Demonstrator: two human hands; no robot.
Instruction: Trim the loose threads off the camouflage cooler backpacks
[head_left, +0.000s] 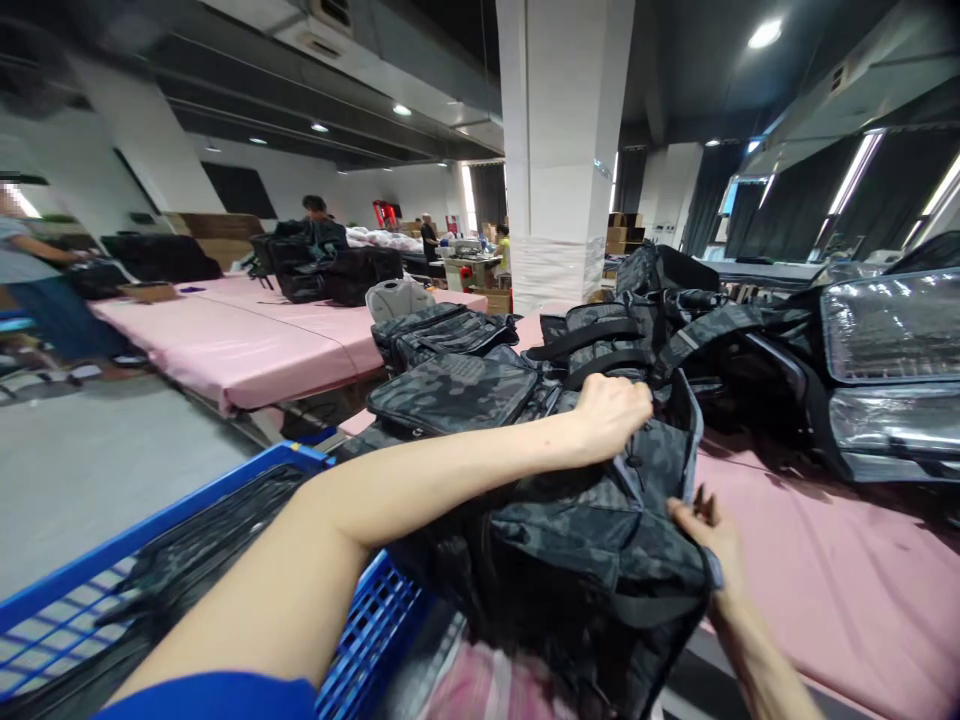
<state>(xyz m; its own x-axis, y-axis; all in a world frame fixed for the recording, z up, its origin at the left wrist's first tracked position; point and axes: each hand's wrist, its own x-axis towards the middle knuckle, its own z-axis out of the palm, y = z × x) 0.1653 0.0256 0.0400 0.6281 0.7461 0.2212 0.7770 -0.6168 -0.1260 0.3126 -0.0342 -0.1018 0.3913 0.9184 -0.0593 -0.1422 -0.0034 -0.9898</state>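
Note:
A dark camouflage backpack [592, 530] lies right in front of me, its near end overhanging the table edge. One panel stands raised on its right side, with a pale edge. My left hand [615, 415] reaches across the top, closed in a fist at the raised part; what it grips is hidden. At the backpack's right edge, my right hand [709, 535] has its thumb against the fabric and its fingers curled behind, partly out of sight. A black strap [611, 368] arches just beyond my left fist.
Other camouflage bags [442, 335] crowd the pink-covered table [810, 560]. To the right, an open bag shows a silver lining [892, 330]. A blue crate [180, 505] holding dark bags is at lower left. Across the aisle, people stand by another pink table [277, 345]. A white pillar [562, 150] rises ahead.

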